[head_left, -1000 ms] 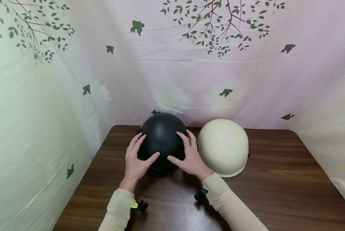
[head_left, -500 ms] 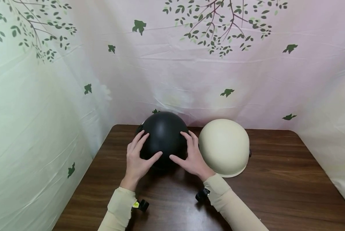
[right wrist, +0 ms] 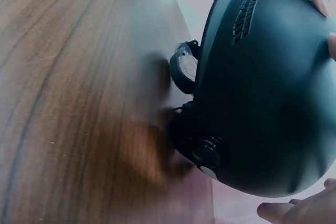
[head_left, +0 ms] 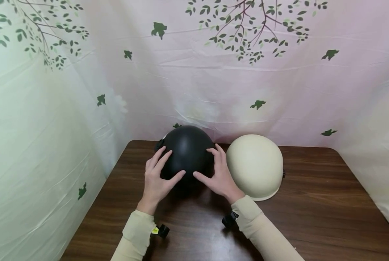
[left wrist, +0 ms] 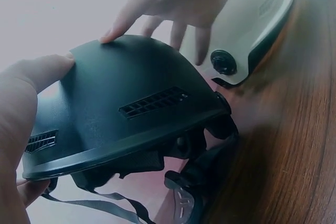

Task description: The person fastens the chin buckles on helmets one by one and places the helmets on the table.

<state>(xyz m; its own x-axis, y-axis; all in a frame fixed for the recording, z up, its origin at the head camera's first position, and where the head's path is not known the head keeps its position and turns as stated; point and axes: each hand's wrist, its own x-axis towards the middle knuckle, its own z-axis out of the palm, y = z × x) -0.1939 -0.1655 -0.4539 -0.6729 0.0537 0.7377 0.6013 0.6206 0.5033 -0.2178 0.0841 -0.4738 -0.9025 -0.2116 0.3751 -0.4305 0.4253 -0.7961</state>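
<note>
Both hands are on a black helmet [head_left: 188, 152] near the back of the table, dome toward the head camera. In the left wrist view, its vented shell [left wrist: 121, 87] tilts, with the rim raised and the chin strap [left wrist: 105, 203] hanging beneath. My left hand [head_left: 157, 181] grips its left side, thumb on the dome and fingers at the rim. My right hand [head_left: 220, 177] holds the opposite side, thumb on the dome, fingers bent around it. A black round knob [right wrist: 207, 151] sits on its side in the right wrist view.
A cream helmet [head_left: 254, 166] rests dome up on the dark wood table [head_left: 328, 203], close beside my right hand. A leaf-patterned curtain [head_left: 214, 87] hangs right behind the table's back edge and along both sides.
The black helmet has tilted slightly and shifted a little up and right in the head view, with both hands still on it. The whole view has drifted slightly right; the cream helmet stays put.
</note>
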